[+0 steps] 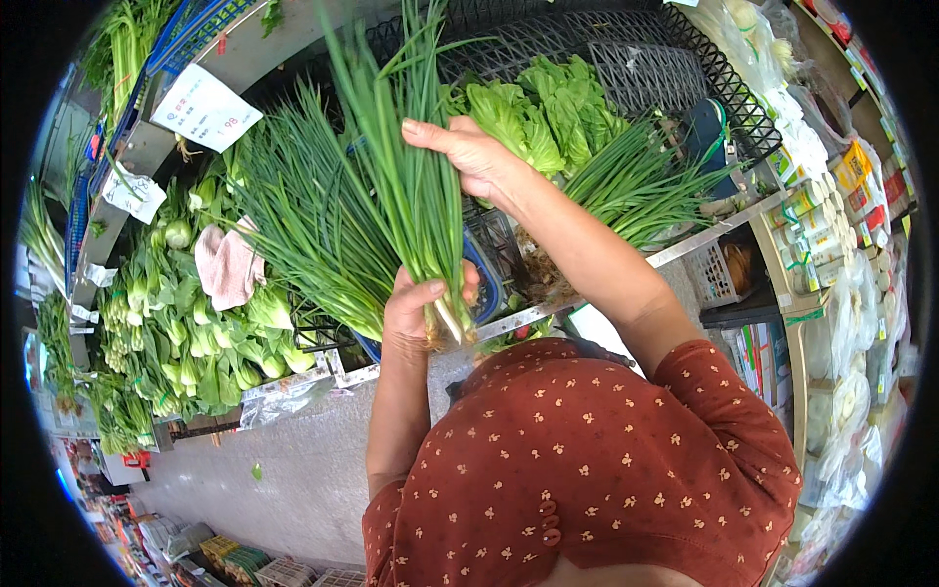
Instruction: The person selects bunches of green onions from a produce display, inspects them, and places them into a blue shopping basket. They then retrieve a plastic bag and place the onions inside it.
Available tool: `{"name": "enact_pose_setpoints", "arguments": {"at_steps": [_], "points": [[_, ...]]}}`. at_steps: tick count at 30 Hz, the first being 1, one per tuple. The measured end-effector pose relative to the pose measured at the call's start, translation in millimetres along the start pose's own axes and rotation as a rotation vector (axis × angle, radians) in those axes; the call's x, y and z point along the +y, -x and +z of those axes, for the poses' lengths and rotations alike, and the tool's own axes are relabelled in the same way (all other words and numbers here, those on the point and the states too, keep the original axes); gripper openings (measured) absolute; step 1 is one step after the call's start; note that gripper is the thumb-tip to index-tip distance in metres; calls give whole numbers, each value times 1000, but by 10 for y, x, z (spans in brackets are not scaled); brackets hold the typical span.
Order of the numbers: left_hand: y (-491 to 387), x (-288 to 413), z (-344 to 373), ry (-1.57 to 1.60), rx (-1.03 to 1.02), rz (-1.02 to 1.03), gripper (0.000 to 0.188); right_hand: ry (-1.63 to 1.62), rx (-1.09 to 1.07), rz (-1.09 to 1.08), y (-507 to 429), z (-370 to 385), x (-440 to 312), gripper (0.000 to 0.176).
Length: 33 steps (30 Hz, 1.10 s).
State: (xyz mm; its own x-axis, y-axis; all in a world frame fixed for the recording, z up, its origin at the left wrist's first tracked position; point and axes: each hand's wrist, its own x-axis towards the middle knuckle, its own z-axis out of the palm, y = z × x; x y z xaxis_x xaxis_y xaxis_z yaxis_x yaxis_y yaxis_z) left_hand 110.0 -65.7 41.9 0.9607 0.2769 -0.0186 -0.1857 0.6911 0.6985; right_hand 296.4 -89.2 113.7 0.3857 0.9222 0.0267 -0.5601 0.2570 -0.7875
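Observation:
My left hand (418, 304) grips a bunch of scallions (425, 227) around its white root end, with the thumb across the front. Higher up the same bunch, my right hand (473, 158) is wrapped around the green leaves; its thumb lies in front and the fingers are partly hidden behind. The bunch stands nearly upright in the picture, roots towards my body, and its leaf tips are blurred. Just left of it lies a large pile of scallions (315, 213). Behind my right forearm rests another pile of scallions (631, 191). A blue plastic basket (486, 275) shows beneath the held roots.
Green leafy lettuce (546, 117) sits by black plastic crates (645, 73). To the left are bok choy (213, 345) with a pink cloth (229, 265) on top, and a price card (205, 108). A metal shelf edge (528, 319) runs before me. Packaged goods (814, 220) line the right.

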Motion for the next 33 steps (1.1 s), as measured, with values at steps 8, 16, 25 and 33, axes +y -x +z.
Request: {"name": "enact_pose_setpoints", "arguments": {"at_steps": [8,16,25,33], "points": [[-41,26,-260,37,249,54,43,841,215,13,494,-58,253,45],[-109,6,-88,-11,240,36,35,629,144,55,731,-72,542,22],[-150,-32,-151,-37,362,97,32,480,138,-177,1127,-160,533,22],[-171,8,-82,-160,338,76,27,989,496,-56,1529,-195,501,20]]}}
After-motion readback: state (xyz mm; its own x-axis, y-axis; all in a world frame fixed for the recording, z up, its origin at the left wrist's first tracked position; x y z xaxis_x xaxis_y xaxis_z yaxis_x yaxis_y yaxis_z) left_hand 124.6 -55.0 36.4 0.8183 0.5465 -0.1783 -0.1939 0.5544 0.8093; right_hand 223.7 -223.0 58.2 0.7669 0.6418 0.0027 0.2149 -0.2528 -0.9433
